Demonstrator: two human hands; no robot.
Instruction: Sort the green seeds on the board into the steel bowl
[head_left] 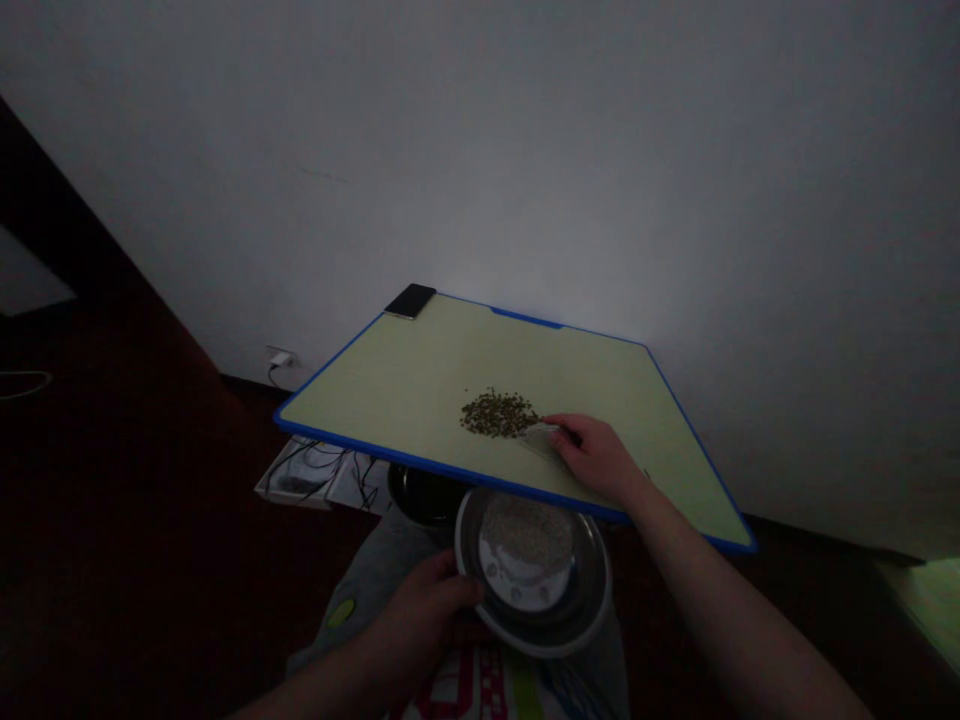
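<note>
Plain white wall (480, 170), dim, brightest low at centre; at its foot, dark baseboard (244, 385), wall socket with white plug (281, 358) and black cord; below it, dark reddish floor (127, 500), white cable loop (22, 382) lying left.

I have two hands here: my left hand (420, 622) and my right hand (592, 458). I count one steel bowl (587, 598) and one dark bowl (424, 495) behind it. There is one blue-edged board (375, 385), with one phone (410, 300) at its corner. On the board lies one heap of seeds (499, 413), too many to count. I see one clear plastic sheet (541, 440), one white plug (281, 358), and several black cables (322, 470).
</note>
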